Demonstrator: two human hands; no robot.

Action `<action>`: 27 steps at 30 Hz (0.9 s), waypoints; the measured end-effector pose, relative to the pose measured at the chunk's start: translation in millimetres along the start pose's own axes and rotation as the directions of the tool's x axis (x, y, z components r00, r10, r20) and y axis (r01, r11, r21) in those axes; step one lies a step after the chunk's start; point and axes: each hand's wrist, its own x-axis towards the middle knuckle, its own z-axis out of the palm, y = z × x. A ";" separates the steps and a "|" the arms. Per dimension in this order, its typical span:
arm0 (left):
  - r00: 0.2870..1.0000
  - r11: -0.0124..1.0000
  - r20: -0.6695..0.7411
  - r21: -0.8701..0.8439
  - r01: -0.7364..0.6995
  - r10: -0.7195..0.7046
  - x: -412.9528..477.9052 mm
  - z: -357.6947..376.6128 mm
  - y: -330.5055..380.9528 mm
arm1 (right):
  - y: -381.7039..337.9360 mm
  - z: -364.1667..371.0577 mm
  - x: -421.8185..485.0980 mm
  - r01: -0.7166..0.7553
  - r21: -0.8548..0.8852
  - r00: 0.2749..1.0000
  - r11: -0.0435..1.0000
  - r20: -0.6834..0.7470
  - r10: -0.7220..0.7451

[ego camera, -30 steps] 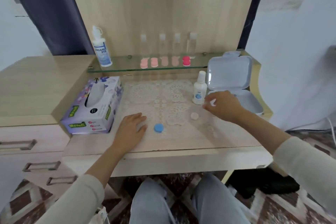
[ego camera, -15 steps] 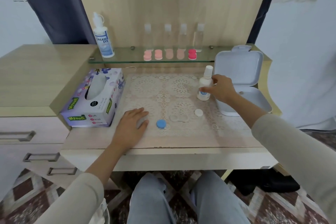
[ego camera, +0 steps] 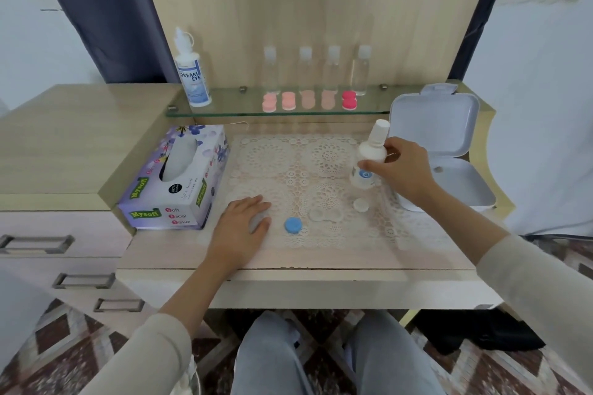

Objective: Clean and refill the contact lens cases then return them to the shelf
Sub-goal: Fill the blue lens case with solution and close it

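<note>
Right hand (ego camera: 402, 170) is curled round the small white capped solution bottle (ego camera: 368, 159), which stands near upright. The open pale two-well lens case (ego camera: 324, 214) lies on the counter (ego camera: 353, 253), left of the bottle and nearer the person. Its long axis runs left-right, between the hands. Left hand (ego camera: 242, 224) rests flat, fingers straight, holding nothing.
</note>
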 end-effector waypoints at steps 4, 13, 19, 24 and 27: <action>1.000 1.000 -0.003 0.017 0.003 -0.003 -0.5 1.3 -0.2 | 0.2 -4.9 -23.8 0.049 -0.023 0.994 0.999 0.095 -0.047; 0.994 0.994 0.022 -0.036 0.103 -0.103 6.6 -1.5 5.2 | 12.1 -6.9 -61.0 0.095 -0.020 0.980 0.995 0.177 -0.090; 0.995 0.954 0.096 -0.297 0.034 -0.006 42.6 -26.9 88.8 | 18.5 0.3 -66.9 0.069 0.045 0.982 0.997 0.172 -0.076; 0.888 0.846 0.229 -0.466 -0.259 0.398 46.6 -40.6 159.7 | 21.9 4.2 -69.9 0.018 0.150 0.984 0.988 0.174 -0.045; 0.863 0.868 0.250 -0.366 -0.335 0.439 52.4 -32.6 166.0 | 23.7 5.7 -70.7 0.022 0.163 0.983 0.986 0.176 -0.051</action>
